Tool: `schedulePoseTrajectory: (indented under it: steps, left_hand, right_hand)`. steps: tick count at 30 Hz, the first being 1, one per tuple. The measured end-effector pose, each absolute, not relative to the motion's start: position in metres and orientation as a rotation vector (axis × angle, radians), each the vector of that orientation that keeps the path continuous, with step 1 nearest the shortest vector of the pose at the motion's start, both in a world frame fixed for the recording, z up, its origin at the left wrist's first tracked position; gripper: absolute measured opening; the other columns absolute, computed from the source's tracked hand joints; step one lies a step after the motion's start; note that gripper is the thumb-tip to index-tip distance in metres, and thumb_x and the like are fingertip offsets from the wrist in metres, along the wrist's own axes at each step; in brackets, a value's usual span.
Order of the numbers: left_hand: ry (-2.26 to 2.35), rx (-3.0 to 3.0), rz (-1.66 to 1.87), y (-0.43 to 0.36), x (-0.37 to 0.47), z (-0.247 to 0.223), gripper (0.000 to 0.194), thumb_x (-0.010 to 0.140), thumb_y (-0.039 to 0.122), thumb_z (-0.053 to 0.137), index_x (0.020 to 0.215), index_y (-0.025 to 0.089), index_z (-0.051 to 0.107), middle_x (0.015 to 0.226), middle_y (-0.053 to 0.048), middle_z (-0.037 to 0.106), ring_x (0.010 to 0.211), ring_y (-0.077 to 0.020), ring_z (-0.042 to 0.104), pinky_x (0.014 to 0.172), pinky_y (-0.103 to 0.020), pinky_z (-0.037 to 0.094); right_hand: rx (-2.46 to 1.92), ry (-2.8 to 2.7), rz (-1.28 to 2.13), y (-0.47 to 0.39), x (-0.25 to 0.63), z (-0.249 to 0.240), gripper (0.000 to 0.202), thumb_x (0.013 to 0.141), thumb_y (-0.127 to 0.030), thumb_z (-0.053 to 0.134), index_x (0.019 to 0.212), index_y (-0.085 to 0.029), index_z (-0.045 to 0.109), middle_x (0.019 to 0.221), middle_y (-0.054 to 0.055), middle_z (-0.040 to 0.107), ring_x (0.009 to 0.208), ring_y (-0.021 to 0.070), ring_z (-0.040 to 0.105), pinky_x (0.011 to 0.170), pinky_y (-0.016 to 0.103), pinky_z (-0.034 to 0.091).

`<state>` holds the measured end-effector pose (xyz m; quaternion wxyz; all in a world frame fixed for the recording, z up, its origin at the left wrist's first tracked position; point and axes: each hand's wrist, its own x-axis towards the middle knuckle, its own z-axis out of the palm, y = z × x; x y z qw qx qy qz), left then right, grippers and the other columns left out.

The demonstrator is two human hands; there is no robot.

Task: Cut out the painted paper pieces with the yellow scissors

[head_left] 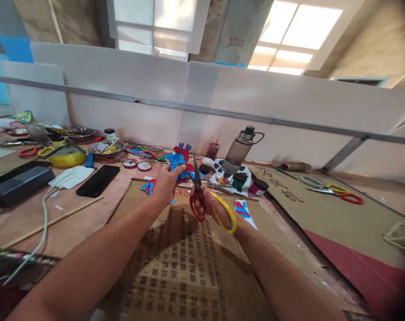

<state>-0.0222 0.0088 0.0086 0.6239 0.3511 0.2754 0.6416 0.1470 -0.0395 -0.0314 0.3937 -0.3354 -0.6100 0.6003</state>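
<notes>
Between the fingers of my left hand is a blue and red painted paper cutout, raised above the cardboard sheet. My right hand grips scissors with one yellow and one red handle loop. Their dark blades point up and away, just right of the cutout; whether they touch it I cannot tell. Another blue and red piece lies on the cardboard's far edge, partly behind my left hand. A white scrap with blue and red paint rests right of my right hand.
A grey bottle and paint jars stand beyond my hands. At left lie a phone, a power bank, yellow tape and a wooden stick. More scissors lie on the right-hand board.
</notes>
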Motion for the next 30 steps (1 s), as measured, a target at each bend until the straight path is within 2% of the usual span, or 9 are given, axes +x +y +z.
schedulePoseTrajectory:
  steps: [12, 30]
  left_hand:
    - [0.588, 0.757, 1.427, 0.008, -0.024, 0.01, 0.048, 0.049, 0.029, 0.098, 0.075, 0.019, 0.058, 0.071, 0.004, 0.065, 0.064, -0.0112, 0.062, 0.065, -0.027, 0.055]
    - [0.672, 0.873, 1.431, 0.008, -0.021, 0.008, 0.042, 0.052, 0.034, 0.096, 0.074, 0.018, 0.063, 0.069, 0.002, 0.065, 0.059, -0.0112, 0.056, 0.059, -0.027, 0.053]
  right_hand:
    - [-0.847, -1.566, 1.473, -0.041, 0.146, -0.029, 0.071, 0.085, -0.09, 0.059, 0.106, -0.023, 0.055, 0.076, -0.002, 0.048, 0.06, 0.0142, 0.043, 0.053, 0.029, 0.042]
    - [-0.98, -1.69, 1.256, -0.043, 0.147, -0.025, 0.069, 0.086, -0.09, 0.056, 0.097, -0.023, 0.05, 0.076, -0.004, 0.046, 0.058, 0.0107, 0.04, 0.054, 0.027, 0.036]
